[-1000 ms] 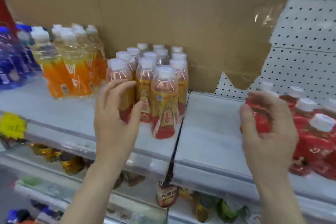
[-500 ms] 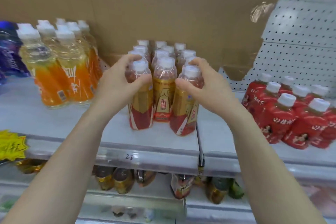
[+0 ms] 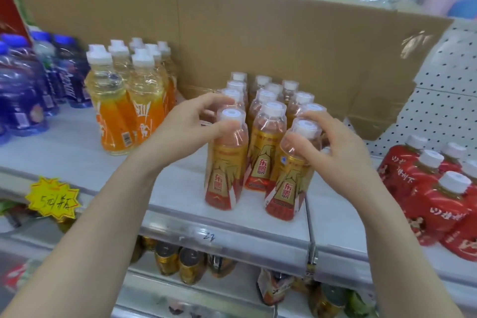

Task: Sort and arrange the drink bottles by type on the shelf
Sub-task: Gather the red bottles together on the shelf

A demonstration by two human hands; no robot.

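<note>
Left hand (image 3: 185, 126) grips the neck of the front-left gold-red bottle (image 3: 225, 170), fingers curled round just under the white cap. Right hand (image 3: 333, 152) grips the shoulder of the front-right gold-red bottle (image 3: 286, 188), thumb on the near side. Both bottles stand on the shelf (image 3: 180, 188) near its front edge, at the head of the gold-red bottle cluster (image 3: 268, 100). Orange bottles (image 3: 124, 111) are grouped to the left, with blue bottles (image 3: 23, 90) further left. Red bottles (image 3: 433, 188) sit to the right, well apart. Cardboard sheet (image 3: 258, 33) backs the shelf. Yellow price tag (image 3: 53, 197) hangs on the front rail. Cans (image 3: 180, 263) sit on the shelf below.
</note>
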